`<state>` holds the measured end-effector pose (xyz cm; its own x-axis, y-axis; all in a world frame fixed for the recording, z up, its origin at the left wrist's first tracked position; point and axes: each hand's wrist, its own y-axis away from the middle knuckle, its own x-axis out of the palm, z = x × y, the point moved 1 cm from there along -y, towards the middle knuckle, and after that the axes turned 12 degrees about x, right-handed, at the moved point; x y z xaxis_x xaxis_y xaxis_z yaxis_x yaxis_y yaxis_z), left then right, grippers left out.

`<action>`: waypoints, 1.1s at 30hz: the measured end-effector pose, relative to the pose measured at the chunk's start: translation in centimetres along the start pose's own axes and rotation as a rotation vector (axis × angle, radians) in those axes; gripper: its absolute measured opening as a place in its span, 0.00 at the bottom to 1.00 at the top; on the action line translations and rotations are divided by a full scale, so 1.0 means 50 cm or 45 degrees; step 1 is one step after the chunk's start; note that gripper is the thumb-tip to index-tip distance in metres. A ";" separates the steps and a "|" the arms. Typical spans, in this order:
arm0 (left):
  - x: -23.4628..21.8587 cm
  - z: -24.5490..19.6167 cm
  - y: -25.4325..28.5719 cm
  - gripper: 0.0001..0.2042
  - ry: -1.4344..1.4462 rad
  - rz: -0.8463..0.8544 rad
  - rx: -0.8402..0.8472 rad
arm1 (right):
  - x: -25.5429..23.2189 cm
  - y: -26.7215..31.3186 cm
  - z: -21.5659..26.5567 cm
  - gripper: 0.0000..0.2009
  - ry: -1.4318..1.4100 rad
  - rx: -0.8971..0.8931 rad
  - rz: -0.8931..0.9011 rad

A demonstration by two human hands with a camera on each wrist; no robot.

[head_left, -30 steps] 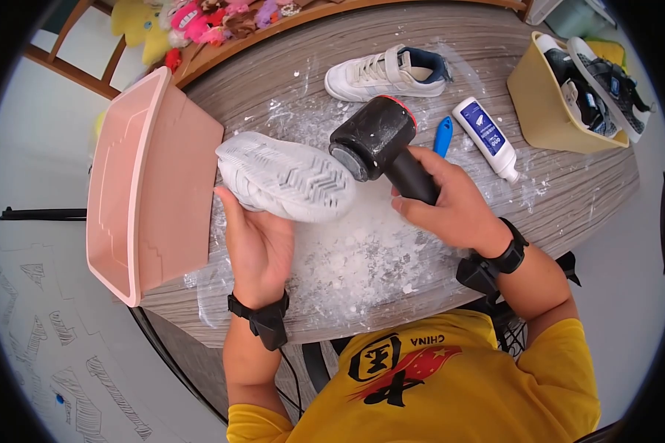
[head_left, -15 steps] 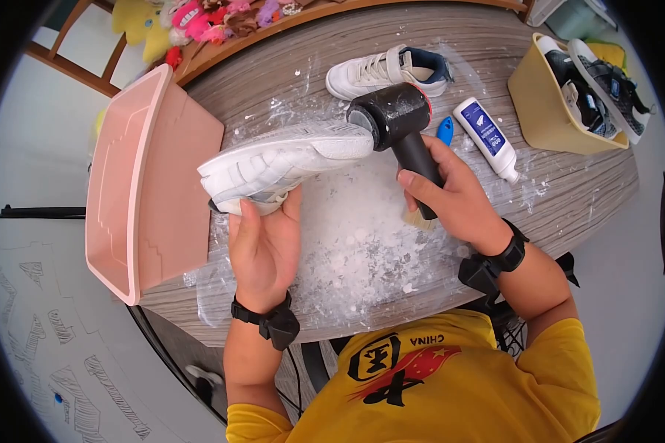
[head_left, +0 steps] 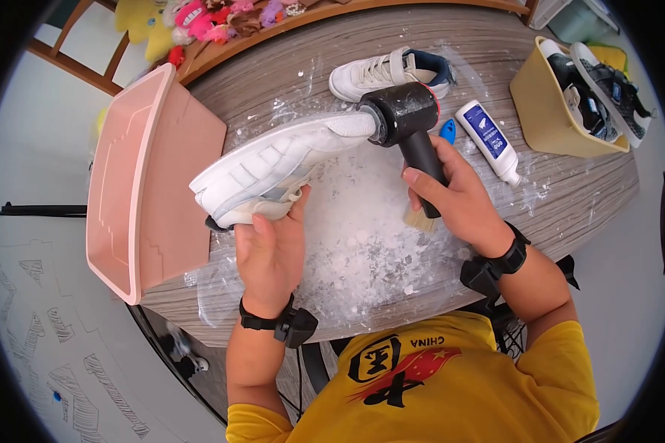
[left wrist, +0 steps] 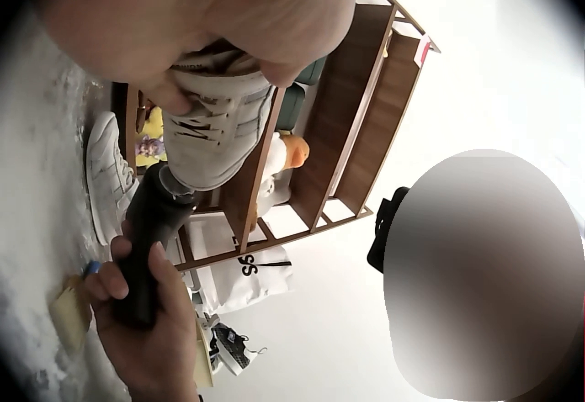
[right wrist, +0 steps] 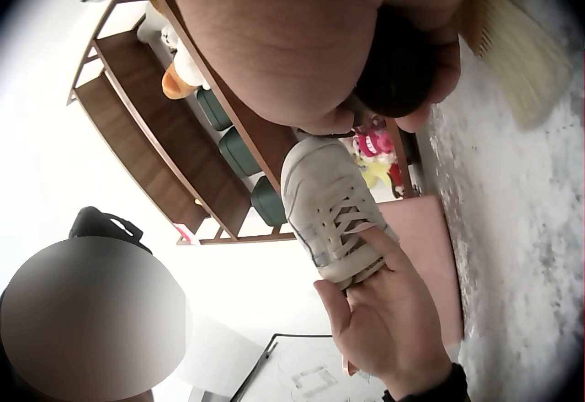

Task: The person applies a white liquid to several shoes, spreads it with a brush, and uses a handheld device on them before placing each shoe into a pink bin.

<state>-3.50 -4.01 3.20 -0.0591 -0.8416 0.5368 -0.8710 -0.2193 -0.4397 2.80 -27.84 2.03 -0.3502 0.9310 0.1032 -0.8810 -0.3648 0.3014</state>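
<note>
My left hand (head_left: 270, 255) grips a white sneaker (head_left: 262, 166) near its heel end, sole turned upward and toe pointing right. In the right wrist view, the fingers lie by the laces of the sneaker (right wrist: 329, 201). My right hand (head_left: 462, 203) holds a black electric scrubber (head_left: 406, 114) by its handle, fingers wrapped around. The scrubber's round head meets the toe end of the sole. A pale-bristled brush (head_left: 420, 219) lies on the table below the right hand, partly hidden by it. The other white sneaker (head_left: 366, 76) stands behind the scrubber, partly covered.
White residue marks the wood-grain table (head_left: 332, 295). A pink bin (head_left: 181, 177) stands at left. On the right are a white bottle (head_left: 488, 140), a blue object (head_left: 448, 131) and a beige bin (head_left: 536, 111) holding dark shoes. Plush toys (head_left: 199, 21) sit on a shelf behind.
The left hand has turned the sneaker so its side faces me instead of its sole, with the heel end lower. The right hand has moved the scrubber slightly right, following the toe.
</note>
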 end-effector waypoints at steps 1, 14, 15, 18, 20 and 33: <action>0.000 0.001 0.002 0.28 -0.015 0.008 0.001 | -0.001 -0.001 -0.002 0.24 -0.005 -0.002 -0.003; -0.005 0.010 0.016 0.31 -0.307 0.156 -0.011 | -0.001 -0.004 -0.003 0.25 -0.024 -0.007 -0.043; -0.003 0.009 0.018 0.32 -0.341 0.159 -0.022 | -0.001 -0.005 -0.003 0.25 -0.022 -0.008 -0.045; -0.014 0.006 0.029 0.32 -0.526 0.220 -0.090 | -0.002 -0.003 -0.001 0.25 -0.005 -0.005 -0.057; -0.016 0.004 0.035 0.31 -0.599 0.269 -0.129 | 0.000 -0.001 0.001 0.26 0.002 -0.019 -0.068; -0.038 0.015 0.049 0.25 -0.839 0.484 -0.238 | 0.006 0.010 0.000 0.29 0.155 -0.122 -0.048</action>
<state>-5.17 -3.32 0.58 -0.1191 -0.9744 -0.1905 -0.9200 0.1805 -0.3479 2.27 -27.74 2.20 -0.3470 0.9376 -0.0238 -0.9186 -0.3346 0.2101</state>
